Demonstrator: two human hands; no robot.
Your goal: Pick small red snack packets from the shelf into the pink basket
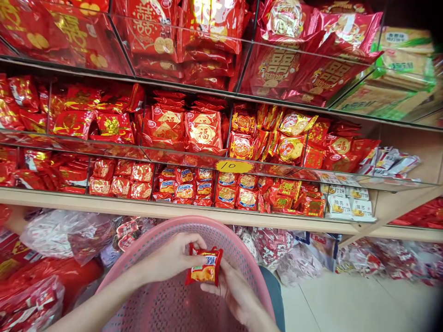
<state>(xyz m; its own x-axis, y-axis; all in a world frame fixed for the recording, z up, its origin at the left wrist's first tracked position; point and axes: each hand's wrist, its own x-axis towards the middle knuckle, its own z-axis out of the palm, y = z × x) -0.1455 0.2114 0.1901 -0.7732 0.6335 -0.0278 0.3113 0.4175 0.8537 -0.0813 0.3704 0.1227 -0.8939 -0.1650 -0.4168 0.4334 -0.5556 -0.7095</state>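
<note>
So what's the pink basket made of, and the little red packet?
The pink basket looks like matte moulded plastic, with rows of small holes. The red packet, held by the left hand and right hand, seems to be shiny plastic film: it's glossy with crimped ends.

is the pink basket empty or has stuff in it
Empty as far as visible: the pink basket shows bare mesh; the snack packet is held above it by both hands.

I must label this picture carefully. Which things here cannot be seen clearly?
Head view:
- Small packet: print too small to read; both hands' fingers cover its edges.
- Pink basket: near part cut by the bottom edge, inside partly hidden by the left hand and right hand.
- Top shelf packets: blurred by glare.
</note>
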